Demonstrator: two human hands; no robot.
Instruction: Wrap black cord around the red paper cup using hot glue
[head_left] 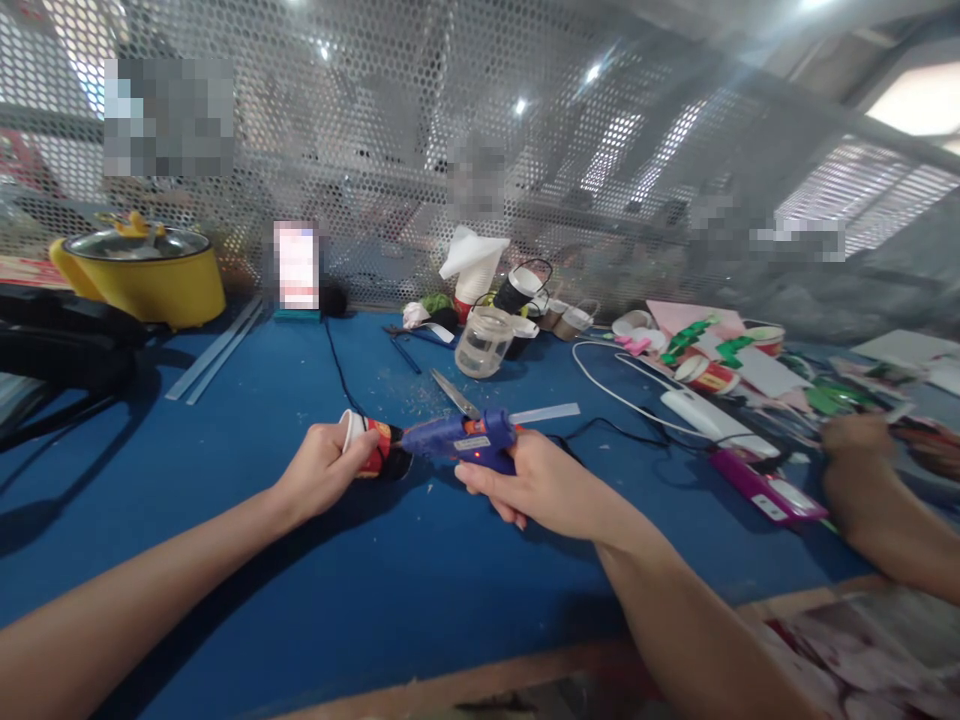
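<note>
My left hand (322,470) is closed around a red paper cup (375,447) that lies on its side, its white mouth facing left. Black yarn (341,370) runs from a dark ball at the back to the cup, and the cup's right end is dark, seemingly yarn-wrapped. In my right hand (544,480) is a blue glue gun (461,440), its small red light lit. The gun's nozzle meets the dark end of the cup; whether glue is coming out cannot be seen. A clear glue stick (547,411) juts from the gun's back.
Scissors (454,392) lie just behind the glue gun, near a clear plastic jar (484,343). A yellow pot (146,275), glue sticks (214,350) and a lit phone (297,265) are at left. Power strips (765,487) and another person's hand (859,450) are at right.
</note>
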